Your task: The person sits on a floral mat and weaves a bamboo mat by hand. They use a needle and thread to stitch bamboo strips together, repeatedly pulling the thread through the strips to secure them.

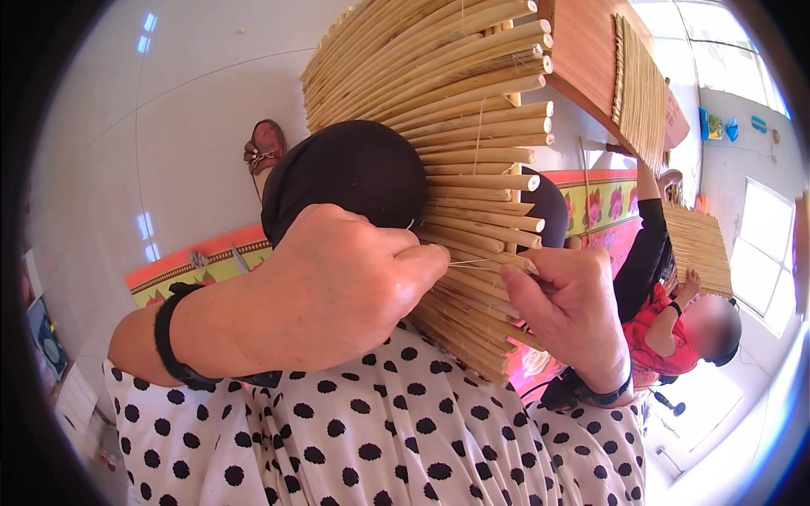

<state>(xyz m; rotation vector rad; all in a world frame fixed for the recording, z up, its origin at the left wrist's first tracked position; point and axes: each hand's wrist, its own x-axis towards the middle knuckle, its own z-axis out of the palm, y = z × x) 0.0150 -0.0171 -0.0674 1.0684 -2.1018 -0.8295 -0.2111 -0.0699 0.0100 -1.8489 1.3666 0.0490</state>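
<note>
A mat of pale reed stalks (422,93) lies across my lap and stretches away from me, its cut ends forming an uneven right edge. My left hand (363,270) is closed over the near part of the mat, its fingers pinching a thin white thread (472,264). The thread runs taut to my right hand (578,299), whose thumb and forefinger are pinched together at the stalk ends. Whether those fingers also grip a stalk is hidden. Farther up, another length of thread crosses several stalks near the edge.
My black-clad knee (354,173) is under the mat's left side. A wooden table (582,63) at the upper right bears another reed mat (639,93). A co-worker in a red top (666,337) sits at the right with a further mat (699,244). Flowered cloth (601,201) lies below.
</note>
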